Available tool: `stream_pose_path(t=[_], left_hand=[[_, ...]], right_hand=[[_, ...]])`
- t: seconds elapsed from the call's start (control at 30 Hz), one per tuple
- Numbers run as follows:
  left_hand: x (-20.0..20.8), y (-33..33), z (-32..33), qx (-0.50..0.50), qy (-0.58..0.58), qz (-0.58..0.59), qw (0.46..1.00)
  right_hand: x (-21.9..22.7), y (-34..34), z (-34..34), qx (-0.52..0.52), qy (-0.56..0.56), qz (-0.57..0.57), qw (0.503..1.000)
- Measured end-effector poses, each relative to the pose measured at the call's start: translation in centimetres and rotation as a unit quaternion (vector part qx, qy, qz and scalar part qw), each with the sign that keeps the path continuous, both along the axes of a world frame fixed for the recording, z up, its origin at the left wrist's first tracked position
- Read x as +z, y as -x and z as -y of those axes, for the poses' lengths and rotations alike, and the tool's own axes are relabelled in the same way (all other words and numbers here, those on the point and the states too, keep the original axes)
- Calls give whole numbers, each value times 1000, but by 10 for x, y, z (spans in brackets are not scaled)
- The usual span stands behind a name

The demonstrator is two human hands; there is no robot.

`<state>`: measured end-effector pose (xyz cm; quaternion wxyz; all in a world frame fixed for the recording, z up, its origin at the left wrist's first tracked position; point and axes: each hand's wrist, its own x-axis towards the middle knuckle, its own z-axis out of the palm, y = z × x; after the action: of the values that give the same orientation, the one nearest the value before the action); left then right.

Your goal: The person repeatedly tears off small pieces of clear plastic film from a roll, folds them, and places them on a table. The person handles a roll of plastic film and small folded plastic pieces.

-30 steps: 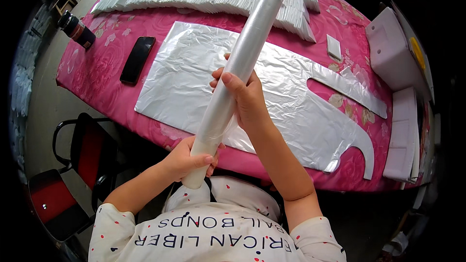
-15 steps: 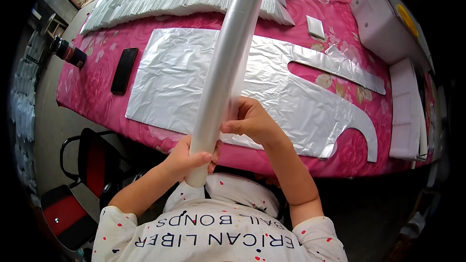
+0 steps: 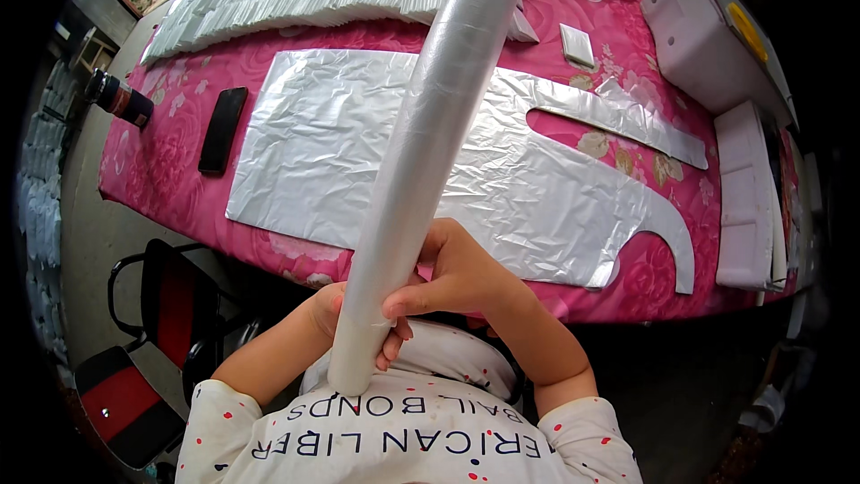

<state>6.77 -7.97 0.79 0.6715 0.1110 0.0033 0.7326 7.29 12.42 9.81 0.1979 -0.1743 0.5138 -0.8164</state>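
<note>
A long roll of clear plastic film (image 3: 439, 116) slants up in front of me, its lower end near my shirt. My left hand (image 3: 330, 309) is wrapped behind the lower part of the roll, and its fingertips show on the right side. Higher up, my right hand (image 3: 457, 273) grips the roll from the right, thumb across its front. Beyond the roll lies a flat, wrinkled, silvery plastic sheet (image 3: 305, 152) with curved cut-outs and two strips at its right end. The roll hides part of this sheet.
A pink flowered cloth covers the table (image 3: 170, 175). Rows of folded white packets (image 3: 296, 4) line the far side, and one small packet (image 3: 577, 45) lies apart. Left are a phone (image 3: 223, 130) and dark bottle (image 3: 119, 97); right, foam boxes (image 3: 743, 202). A red-black chair (image 3: 170, 296) stands lower left.
The roll has come down toward me, and its upper end leans further right. My right hand has moved lower along with it, closer to my left hand.
</note>
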Motion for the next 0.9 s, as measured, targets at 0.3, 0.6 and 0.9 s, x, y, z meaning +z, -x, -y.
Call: stream_pose_path(t=[0.3, 0.6, 0.9], left_hand=[[40, 18, -14, 180, 470, -355, 788], [50, -2, 6, 72, 577, -539, 610], [69, -4, 6, -29, 591, -589, 550]], right_hand=[[-28, -9, 10, -139, -350, 67, 924], [7, -25, 11, -168, -379, -287, 864], [-68, 0, 15, -87, -517, -464, 714]])
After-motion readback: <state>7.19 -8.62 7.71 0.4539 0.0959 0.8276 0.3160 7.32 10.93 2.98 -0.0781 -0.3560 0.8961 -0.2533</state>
